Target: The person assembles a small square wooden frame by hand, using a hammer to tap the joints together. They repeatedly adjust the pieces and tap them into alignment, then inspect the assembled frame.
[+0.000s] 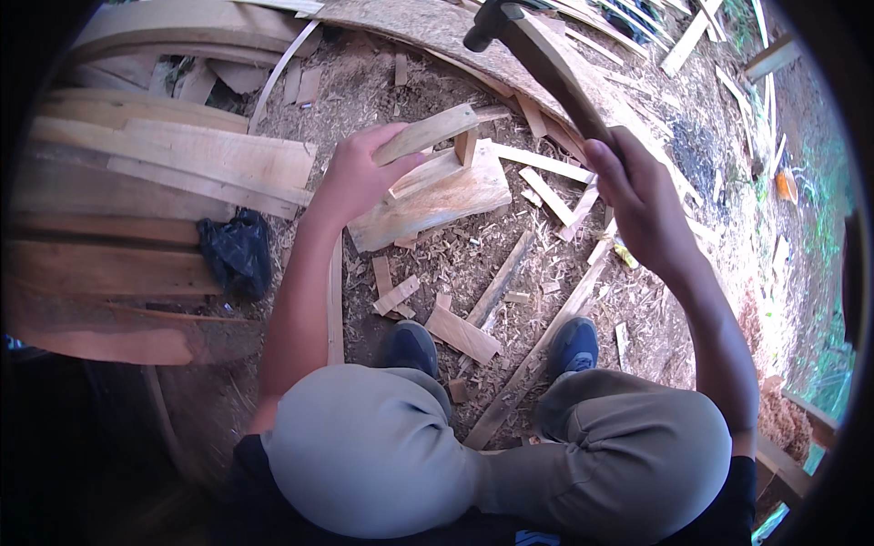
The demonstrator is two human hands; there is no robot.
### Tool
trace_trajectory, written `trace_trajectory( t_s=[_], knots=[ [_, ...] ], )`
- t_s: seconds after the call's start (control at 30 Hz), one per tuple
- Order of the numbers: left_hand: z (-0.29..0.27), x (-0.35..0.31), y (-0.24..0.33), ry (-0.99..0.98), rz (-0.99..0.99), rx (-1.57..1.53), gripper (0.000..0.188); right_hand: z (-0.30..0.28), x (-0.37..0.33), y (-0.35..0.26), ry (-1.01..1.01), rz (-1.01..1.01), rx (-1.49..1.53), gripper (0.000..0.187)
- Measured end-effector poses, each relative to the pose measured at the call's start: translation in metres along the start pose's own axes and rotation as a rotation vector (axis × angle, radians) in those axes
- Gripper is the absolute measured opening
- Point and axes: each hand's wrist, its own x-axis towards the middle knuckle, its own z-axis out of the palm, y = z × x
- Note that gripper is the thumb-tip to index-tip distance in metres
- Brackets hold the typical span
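Note:
My right hand [637, 196] is wrapped round the wooden handle of a hammer [555, 73], raised at the upper right with its dark metal head toward the top edge. My left hand [369, 177] grips the near end of a short wooden bar [432, 132]. A small upright wooden piece [465, 146] stands under the bar's far end. Below them a thick wooden block [437, 205] lies on the ground. Part of the block and the underside of the bar are hidden by my left hand.
Stacked planks [182, 164] fill the left side, with a black plastic bag [237, 255] against them. Offcuts [462, 333] and shavings litter the ground round my shoes [574, 346]. A long wooden strip [523, 387] lies between my feet. A large curved board [410, 27] spans the back.

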Motion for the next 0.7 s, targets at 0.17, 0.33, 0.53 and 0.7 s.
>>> trace_trajectory(
  t_s=[0.17,0.33,0.53,0.7],
  knots=[
    [-0.004,-0.001,0.008,-0.033,-0.106,-0.032,0.059,-0.002,-0.018,-0.024,0.139,-0.125,-0.123,0.033],
    [-0.002,0.0,0.016,-0.059,-0.117,-0.073,0.063,0.042,-0.021,0.005,-0.016,0.022,-0.206,0.031],
    [-0.003,-0.004,0.005,-0.063,-0.11,-0.08,0.06,0.019,-0.019,-0.022,0.143,-0.042,-0.132,0.034],
    [0.003,0.003,0.0,-0.048,-0.088,-0.062,0.057,0.031,-0.023,0.012,-0.032,-0.075,-0.274,0.032]
  ],
)
